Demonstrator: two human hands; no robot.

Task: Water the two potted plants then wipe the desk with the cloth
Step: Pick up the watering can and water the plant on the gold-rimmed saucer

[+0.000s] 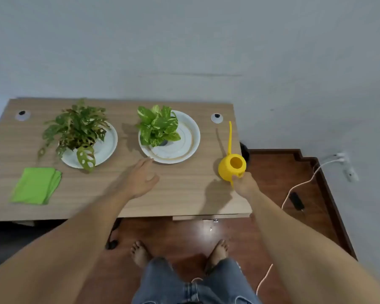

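Observation:
Two potted plants stand on white saucers on the wooden desk (180, 194): a holed-leaf plant (77, 130) at the left and a variegated green plant (157, 127) in the middle. A yellow watering can (232, 165) with a long thin spout sits near the desk's right edge. My right hand (245, 183) is closed on its handle. My left hand (140, 178) hovers open, fingers apart, just in front of the middle saucer (185, 148). A folded green cloth (36, 185) lies at the front left.
Two round cable grommets sit at the desk's back corners (22, 115) (217, 118). The wall is right behind the desk. A white cable (298, 185) and a black device (296, 201) lie on the wooden floor at the right. My bare feet stand before the desk.

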